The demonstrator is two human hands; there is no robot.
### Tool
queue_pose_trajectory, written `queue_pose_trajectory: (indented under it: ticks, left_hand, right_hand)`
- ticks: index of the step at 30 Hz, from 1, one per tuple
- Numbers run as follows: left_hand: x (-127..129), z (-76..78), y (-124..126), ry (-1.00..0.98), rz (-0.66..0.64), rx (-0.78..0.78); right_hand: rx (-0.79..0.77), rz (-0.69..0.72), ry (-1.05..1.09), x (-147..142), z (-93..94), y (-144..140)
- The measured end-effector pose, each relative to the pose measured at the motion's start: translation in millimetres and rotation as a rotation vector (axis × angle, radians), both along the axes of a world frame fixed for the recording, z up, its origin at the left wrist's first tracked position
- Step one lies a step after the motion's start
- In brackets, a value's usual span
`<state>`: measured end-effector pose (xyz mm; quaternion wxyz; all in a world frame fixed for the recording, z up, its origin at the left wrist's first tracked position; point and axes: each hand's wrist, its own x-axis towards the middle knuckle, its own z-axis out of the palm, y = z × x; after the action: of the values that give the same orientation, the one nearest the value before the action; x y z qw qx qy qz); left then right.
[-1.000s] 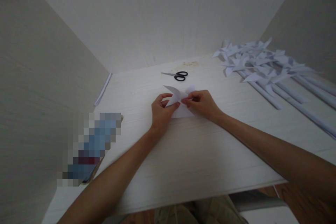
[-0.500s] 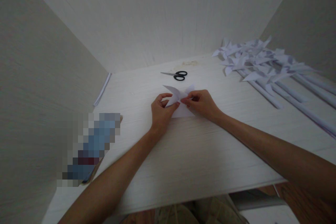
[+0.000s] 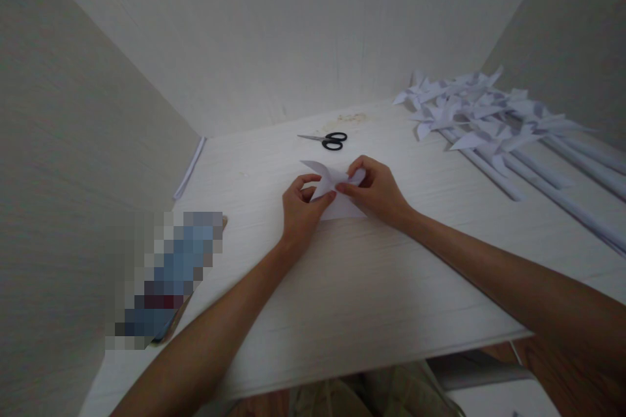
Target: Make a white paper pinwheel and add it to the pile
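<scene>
A white cut sheet of paper (image 3: 337,207) with pointed flaps lies on the white table (image 3: 372,287) in the middle. My left hand (image 3: 299,212) pinches its left flap between thumb and fingers. My right hand (image 3: 376,190) grips a flap on the right side and folds it over toward the centre, thumb meeting my left fingertips. Part of the sheet is hidden under both hands.
Black-handled scissors (image 3: 327,139) lie shut just behind the paper. A pile of white paper pinwheels on rolled paper sticks (image 3: 493,124) fills the back right. A rolled paper strip (image 3: 190,168) rests along the left wall. A blurred blue object (image 3: 169,273) sits at the left.
My right hand has lifted its fingers over the right flap and pulled that flap inward. My left hand has stayed in place.
</scene>
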<state>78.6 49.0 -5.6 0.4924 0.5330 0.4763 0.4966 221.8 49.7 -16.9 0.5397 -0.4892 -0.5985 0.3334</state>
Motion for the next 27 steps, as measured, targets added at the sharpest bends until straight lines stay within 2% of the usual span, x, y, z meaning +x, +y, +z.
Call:
queue_pose_trajectory:
  ticks: [6, 12, 17, 21, 24, 27]
  left_hand:
    - [-0.3, 2.0, -0.1, -0.025, -0.031, -0.049]
    - [-5.5, 5.1, 3.9, -0.092, -0.225, -0.146]
    - [-12.3, 9.7, 9.7, -0.032, -0.330, -0.166]
    - [-16.4, 14.2, 12.0, 0.023, -0.505, -0.219]
    - [-17.0, 15.1, 11.3, 0.056, -0.591, -0.257]
    - [-14.6, 14.1, 8.2, 0.133, -0.569, -0.229]
  right_hand:
    - [-0.050, 0.081, 0.169, 0.2, 1.4, -1.2]
    - [-0.202, 0.220, 0.269, 8.3, 6.5, 1.0]
    - [-0.318, 0.456, 0.136, 23.8, 9.5, 5.7]
    - [-0.379, 0.608, -0.005, 34.1, 10.7, 8.6]
    - [-0.382, 0.649, -0.081, 36.2, 9.8, 9.6]
    - [-0.379, 0.626, -0.098, 34.3, 8.1, 9.5]
